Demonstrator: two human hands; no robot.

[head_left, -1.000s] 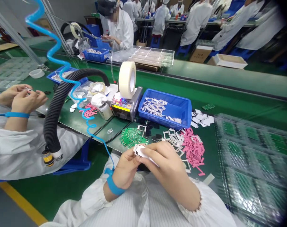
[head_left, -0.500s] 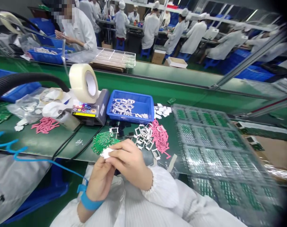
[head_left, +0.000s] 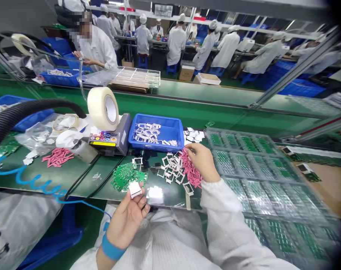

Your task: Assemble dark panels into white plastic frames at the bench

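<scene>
Between the thumb and fingers of my left hand [head_left: 129, 214], which wears a blue wrist strap [head_left: 112, 248], is a small white square part [head_left: 135, 189] with a dark line along its near edge. A pile of green circuit boards [head_left: 125, 176] lies just beyond it. My right hand [head_left: 202, 160] reaches to the far end of a heap of pink strips [head_left: 190, 170], thumb and fingertips pinched together; what they hold, if anything, cannot be made out. White square frames [head_left: 170, 168] lie loosely beside the strips, on the left.
A blue tray [head_left: 170, 129] of white frames stands behind, beside a grey device [head_left: 111, 144] with a tape roll [head_left: 99, 108] on top. White squares [head_left: 194, 135] lie near the tray. Clear compartment trays [head_left: 235, 165] with green boards cover the right. Co-workers sit and stand beyond.
My hands have parted. The right one has moved right and away from me to the pink strips, while the left keeps the white part. The view has shifted slightly.
</scene>
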